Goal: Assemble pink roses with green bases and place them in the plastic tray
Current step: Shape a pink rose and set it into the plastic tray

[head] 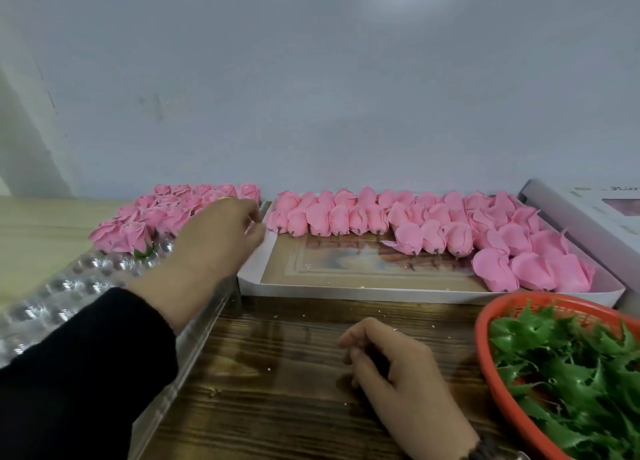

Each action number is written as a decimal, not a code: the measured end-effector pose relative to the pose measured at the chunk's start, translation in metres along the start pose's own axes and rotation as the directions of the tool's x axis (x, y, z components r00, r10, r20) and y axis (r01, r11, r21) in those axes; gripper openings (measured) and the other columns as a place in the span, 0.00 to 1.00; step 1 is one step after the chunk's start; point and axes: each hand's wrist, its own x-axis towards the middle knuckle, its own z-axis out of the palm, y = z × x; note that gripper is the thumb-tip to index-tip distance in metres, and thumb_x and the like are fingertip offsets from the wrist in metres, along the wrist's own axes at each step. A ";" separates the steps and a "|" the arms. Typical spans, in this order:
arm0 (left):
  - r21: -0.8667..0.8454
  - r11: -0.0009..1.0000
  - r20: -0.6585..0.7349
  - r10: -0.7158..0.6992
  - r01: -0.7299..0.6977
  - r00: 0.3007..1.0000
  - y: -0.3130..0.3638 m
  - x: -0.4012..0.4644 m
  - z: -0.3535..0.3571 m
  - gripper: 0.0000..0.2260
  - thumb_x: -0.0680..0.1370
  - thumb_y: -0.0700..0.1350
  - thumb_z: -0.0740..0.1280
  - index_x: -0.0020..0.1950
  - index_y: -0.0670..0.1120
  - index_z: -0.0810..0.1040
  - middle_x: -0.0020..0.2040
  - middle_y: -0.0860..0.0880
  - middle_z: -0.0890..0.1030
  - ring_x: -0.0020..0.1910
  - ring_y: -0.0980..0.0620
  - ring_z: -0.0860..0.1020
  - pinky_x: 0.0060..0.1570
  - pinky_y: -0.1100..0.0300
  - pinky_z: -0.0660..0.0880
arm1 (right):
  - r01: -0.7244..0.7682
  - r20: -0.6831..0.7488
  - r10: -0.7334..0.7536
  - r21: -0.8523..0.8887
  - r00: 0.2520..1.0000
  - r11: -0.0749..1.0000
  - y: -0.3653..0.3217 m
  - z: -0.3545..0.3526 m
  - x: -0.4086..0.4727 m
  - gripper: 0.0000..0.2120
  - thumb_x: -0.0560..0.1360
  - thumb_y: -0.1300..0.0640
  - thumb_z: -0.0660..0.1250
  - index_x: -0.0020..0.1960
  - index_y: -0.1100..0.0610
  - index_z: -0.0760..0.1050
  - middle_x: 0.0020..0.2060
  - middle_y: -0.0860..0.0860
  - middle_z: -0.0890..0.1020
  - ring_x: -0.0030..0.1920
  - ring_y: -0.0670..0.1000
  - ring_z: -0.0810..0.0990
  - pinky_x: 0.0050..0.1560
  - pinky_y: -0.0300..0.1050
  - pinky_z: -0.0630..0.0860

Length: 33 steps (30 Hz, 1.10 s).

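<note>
Pink roses (429, 231), stubby stems down

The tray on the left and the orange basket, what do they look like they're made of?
Plastic tray: seemingly thin clear moulded plastic, glossy, its rows of domed cells catching highlights. Orange basket: probably rigid plastic, smooth rim above a perforated mesh wall.

On the table (277, 373), the plastic tray (69, 286) lies at the left with finished roses (156, 217) in its far end. Right of it sits a flat box (346, 288) holding rows of rose heads (415, 217). The basket (485, 348) of bases (561, 362) is at the near right. Behind it lies maybe another box (588, 210).
</note>
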 end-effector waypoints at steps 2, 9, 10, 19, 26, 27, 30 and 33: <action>-0.075 0.997 0.037 0.033 -0.030 0.999 0.016 -0.001 0.009 0.06 0.77 0.45 0.64 0.47 0.45 0.78 0.46 0.48 0.79 0.45 0.48 0.76 0.47 0.54 0.74 | 0.006 -0.008 -0.006 0.015 1.000 1.000 -0.001 -0.001 0.001 0.13 0.73 0.64 0.63 0.41 0.46 0.74 0.38 0.44 0.79 0.36 0.48 0.78 0.42 0.43 0.75; -0.426 0.895 0.262 -0.017 0.132 0.965 0.069 0.003 0.051 0.10 0.76 0.44 0.66 0.35 0.44 0.74 0.31 0.51 0.73 0.38 0.49 0.73 0.44 0.58 0.73 | -0.044 -0.055 0.052 0.124 0.997 0.991 -0.002 -0.007 0.005 0.14 0.73 0.66 0.63 0.39 0.47 0.75 0.37 0.54 0.81 0.35 0.52 0.79 0.42 0.48 0.76; -0.408 0.901 0.306 -0.018 0.148 0.952 0.076 0.005 0.058 0.11 0.76 0.45 0.66 0.34 0.45 0.73 0.31 0.51 0.73 0.37 0.50 0.73 0.43 0.61 0.73 | -0.050 -0.054 0.058 0.139 0.997 0.989 -0.002 -0.007 0.005 0.14 0.73 0.67 0.63 0.39 0.48 0.75 0.37 0.54 0.81 0.35 0.52 0.79 0.42 0.48 0.76; -0.346 0.909 0.545 -0.009 0.234 0.839 0.128 0.031 0.125 0.13 0.76 0.46 0.64 0.36 0.41 0.68 0.32 0.49 0.68 0.33 0.50 0.69 0.28 0.61 0.62 | -0.044 -0.066 0.057 0.185 0.996 0.982 0.006 -0.004 0.009 0.08 0.69 0.64 0.61 0.37 0.52 0.74 0.32 0.49 0.80 0.34 0.46 0.77 0.37 0.40 0.72; -0.372 0.887 0.507 -0.053 0.274 0.861 0.144 0.055 0.145 0.10 0.77 0.48 0.62 0.43 0.42 0.65 0.34 0.50 0.68 0.31 0.55 0.67 0.27 0.61 0.61 | -0.161 -0.086 0.186 0.238 0.979 0.958 0.010 -0.007 0.012 0.20 0.71 0.65 0.61 0.45 0.38 0.72 0.38 0.39 0.82 0.41 0.29 0.75 0.41 0.19 0.66; -0.368 0.889 0.499 -0.059 0.273 0.864 0.145 0.057 0.149 0.12 0.77 0.48 0.62 0.40 0.42 0.65 0.34 0.50 0.68 0.31 0.55 0.67 0.27 0.61 0.61 | -0.175 -0.094 0.201 0.231 0.975 0.957 0.011 -0.008 0.012 0.21 0.72 0.63 0.62 0.44 0.35 0.69 0.35 0.33 0.80 0.40 0.26 0.74 0.41 0.19 0.65; -0.341 0.902 0.473 -0.078 0.264 0.878 0.150 0.060 0.156 0.14 0.76 0.49 0.62 0.34 0.46 0.63 0.33 0.50 0.69 0.30 0.54 0.67 0.27 0.61 0.61 | -0.199 -0.106 0.225 0.215 0.969 0.956 0.013 -0.009 0.013 0.22 0.72 0.63 0.61 0.43 0.33 0.65 0.30 0.27 0.75 0.39 0.22 0.70 0.41 0.18 0.63; -0.331 0.908 0.461 -0.080 0.255 0.884 0.155 0.060 0.160 0.15 0.76 0.50 0.63 0.34 0.47 0.61 0.34 0.50 0.69 0.31 0.54 0.67 0.28 0.61 0.62 | -0.201 -0.117 0.232 0.229 0.966 0.952 0.012 -0.011 0.013 0.22 0.73 0.63 0.61 0.43 0.34 0.64 0.30 0.31 0.74 0.52 0.27 0.69 0.40 0.17 0.62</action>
